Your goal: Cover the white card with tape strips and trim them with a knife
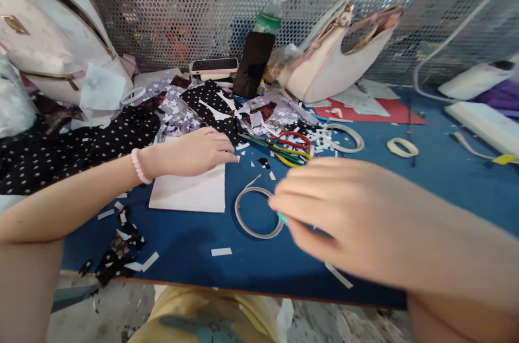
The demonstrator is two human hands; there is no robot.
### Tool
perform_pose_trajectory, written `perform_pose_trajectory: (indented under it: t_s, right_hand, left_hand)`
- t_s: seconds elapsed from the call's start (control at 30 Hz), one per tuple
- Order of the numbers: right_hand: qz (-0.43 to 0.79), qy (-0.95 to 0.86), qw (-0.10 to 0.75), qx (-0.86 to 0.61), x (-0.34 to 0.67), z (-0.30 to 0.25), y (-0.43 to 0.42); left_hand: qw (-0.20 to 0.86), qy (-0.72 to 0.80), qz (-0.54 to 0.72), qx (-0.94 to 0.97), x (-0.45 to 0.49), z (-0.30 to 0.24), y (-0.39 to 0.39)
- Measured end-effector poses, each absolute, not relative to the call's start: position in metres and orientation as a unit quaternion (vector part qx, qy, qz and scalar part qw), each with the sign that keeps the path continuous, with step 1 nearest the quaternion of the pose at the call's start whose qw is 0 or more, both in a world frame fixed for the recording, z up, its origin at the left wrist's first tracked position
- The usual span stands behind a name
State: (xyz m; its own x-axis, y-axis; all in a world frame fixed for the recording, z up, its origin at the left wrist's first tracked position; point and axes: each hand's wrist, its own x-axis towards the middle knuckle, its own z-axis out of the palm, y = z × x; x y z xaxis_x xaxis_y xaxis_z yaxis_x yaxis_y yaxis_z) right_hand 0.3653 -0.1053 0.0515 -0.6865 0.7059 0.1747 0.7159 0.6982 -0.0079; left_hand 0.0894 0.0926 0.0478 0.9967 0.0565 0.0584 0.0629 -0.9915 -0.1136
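My left hand [194, 152], a pink bead bracelet [140, 166] on its wrist, stretches its fingers over the far edge of a white paper stack [190, 194]. Nothing shows in it. My right hand [328, 202], slightly blurred, is closed on a thin teal tool [283, 218]; only bits show, so its kind is unclear. Just left of that hand lies a coil of narrow pale tape [239, 218] on the blue table [182, 262]. Beyond the hands, red-handled scissors [298, 140] and yellow-handled scissors [290, 159] lie together.
Patterned fabric scraps [211, 105] and white cuttings cover the middle back. A phone [254, 64] leans against a bottle [270, 15]. A white backpack [48, 34] stands at left, a pale handbag [332, 61] at back right. Tape rolls [401, 147] lie at right.
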Motion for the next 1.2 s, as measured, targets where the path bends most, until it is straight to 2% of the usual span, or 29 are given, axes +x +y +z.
perform_pose_trajectory:
  t_s: [0.1, 0.2, 0.33, 0.43, 0.63, 0.83, 1.07, 1.2]
  right_hand:
    - [-0.047, -0.904, -0.048, -0.422, 0.317, 0.085, -0.033]
    - [-0.012, -0.878, -0.148, -0.454, 0.294, 0.080, -0.015]
    - [-0.003, -0.873, -0.153, -0.463, 0.294, 0.059, -0.023]
    - [-0.009, -0.872, -0.143, -0.468, 0.293, 0.052, -0.024]
    - [-0.010, -0.885, -0.092, -0.457, 0.286, 0.041, -0.020]
    - [0.039, -0.894, 0.021, -0.446, 0.295, 0.032, -0.017]
    - [0.187, -0.861, 0.187, -0.434, 0.296, 0.023, -0.009]
    - [0.282, -0.837, 0.240, -0.402, 0.284, 0.015, -0.018]
  left_hand:
    - [0.030, -0.018, -0.025, -0.999, 0.054, 0.049, 0.086]
    - [-0.018, -0.029, 0.001, -0.999, 0.016, 0.048, 0.078]
    - [-0.077, -0.091, 0.024, -0.993, -0.017, 0.037, 0.074]
    - [-0.077, -0.105, 0.025, -0.991, -0.024, 0.025, 0.075]
    - [-0.031, -0.111, 0.008, -0.993, -0.019, 0.009, 0.071]
    - [-0.016, -0.120, -0.014, -0.993, -0.018, 0.003, 0.065]
    - [-0.014, -0.149, -0.037, -0.988, -0.013, -0.003, 0.054]
    - [-0.022, -0.181, -0.053, -0.982, -0.004, -0.008, 0.043]
